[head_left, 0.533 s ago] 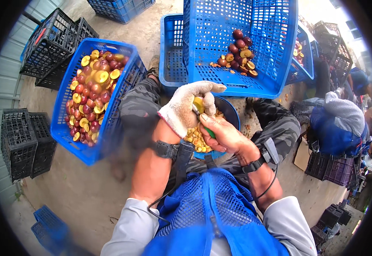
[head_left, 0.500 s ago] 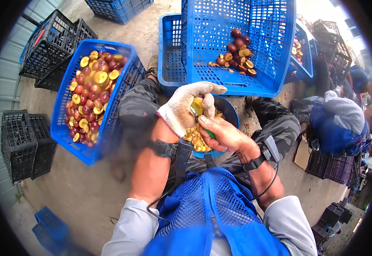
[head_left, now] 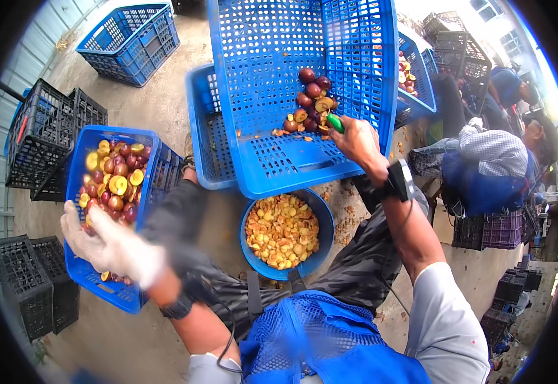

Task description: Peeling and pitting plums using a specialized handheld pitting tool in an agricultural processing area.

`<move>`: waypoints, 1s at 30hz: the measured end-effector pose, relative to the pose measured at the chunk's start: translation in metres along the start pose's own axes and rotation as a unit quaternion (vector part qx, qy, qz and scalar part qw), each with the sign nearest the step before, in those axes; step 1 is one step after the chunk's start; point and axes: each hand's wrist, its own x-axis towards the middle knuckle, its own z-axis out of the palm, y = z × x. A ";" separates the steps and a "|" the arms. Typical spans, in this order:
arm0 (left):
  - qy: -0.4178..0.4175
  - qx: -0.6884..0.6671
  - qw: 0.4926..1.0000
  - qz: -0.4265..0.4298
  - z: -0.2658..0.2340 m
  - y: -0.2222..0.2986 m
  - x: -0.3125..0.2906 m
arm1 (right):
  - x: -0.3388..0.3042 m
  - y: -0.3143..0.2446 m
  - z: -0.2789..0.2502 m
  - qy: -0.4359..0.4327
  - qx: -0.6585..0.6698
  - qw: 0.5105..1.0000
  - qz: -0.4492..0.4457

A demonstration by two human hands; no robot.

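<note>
My left hand (head_left: 115, 246), in a pale work glove, is open with fingers spread over the near part of a blue crate (head_left: 139, 303) of halved plums (head_left: 117, 185). No fruit shows in its fingers. Inside the large tilted blue crate (head_left: 272, 163), my bare right hand (head_left: 357, 144) is closed round a green-handled tool (head_left: 336, 123). Its tip is hard to make out against a small heap of dark red plums (head_left: 304, 100), some of them cut open. Between my legs stands a round blue bucket (head_left: 245, 255) full of yellow-orange fruit bits (head_left: 282, 230), perhaps stones with flesh.
Another blue crate (head_left: 195, 128) lies under the tilted one. Black crates (head_left: 39, 137) are stacked along the left wall, and a blue crate (head_left: 144, 57) stands far left. At right, a person in a blue vest (head_left: 484, 173) sits close by, near a purple crate (head_left: 503, 229).
My hands have parted from over the bucket. The left, which held a plum, has swung left to the plum crate, fingers open. The right has reached forward into the tilted crate with the tool.
</note>
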 end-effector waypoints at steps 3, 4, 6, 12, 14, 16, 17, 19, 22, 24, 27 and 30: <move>-0.184 -0.245 0.936 -0.176 -0.002 0.015 -0.037 | 0.053 0.022 0.024 -0.008 -0.116 0.992 -0.057; -0.228 -0.272 0.916 -0.189 -0.005 0.020 -0.045 | 0.069 0.028 0.034 -0.017 -0.165 0.982 -0.091; -0.323 -0.216 0.917 -0.090 -0.011 0.025 -0.048 | 0.089 0.046 0.051 -0.082 -0.205 0.971 -0.095; -0.396 -0.305 0.847 -0.181 -0.013 0.033 -0.062 | 0.076 0.032 0.037 -0.178 -0.063 0.982 -0.005; -0.411 -0.370 0.800 -0.232 -0.014 0.037 -0.066 | 0.047 0.012 0.038 -0.136 0.246 0.960 -0.012; -0.419 -0.457 0.706 -0.343 -0.015 0.054 -0.072 | 0.021 -0.025 0.017 -0.191 0.391 0.899 0.042; -0.415 -0.497 0.644 -0.406 -0.010 0.059 -0.084 | 0.005 -0.028 0.017 -0.232 0.473 0.846 0.077; -0.441 -0.539 0.539 -0.473 0.002 0.062 -0.102 | -0.029 -0.064 -0.001 -0.258 0.573 0.776 0.050; -0.454 -0.582 0.445 -0.507 0.025 0.068 -0.125 | -0.053 -0.089 0.012 -0.210 0.548 0.802 -0.114; -0.407 -0.573 0.261 -0.662 0.036 0.060 -0.125 | -0.060 -0.101 0.006 -0.028 0.344 0.916 -0.205; -0.411 -0.576 0.345 -0.617 0.038 0.058 -0.122 | -0.074 -0.109 -0.003 0.018 0.321 0.941 -0.106; -0.353 -0.534 0.301 -0.707 0.047 0.061 -0.115 | -0.087 -0.097 -0.002 -0.061 0.310 0.934 -0.166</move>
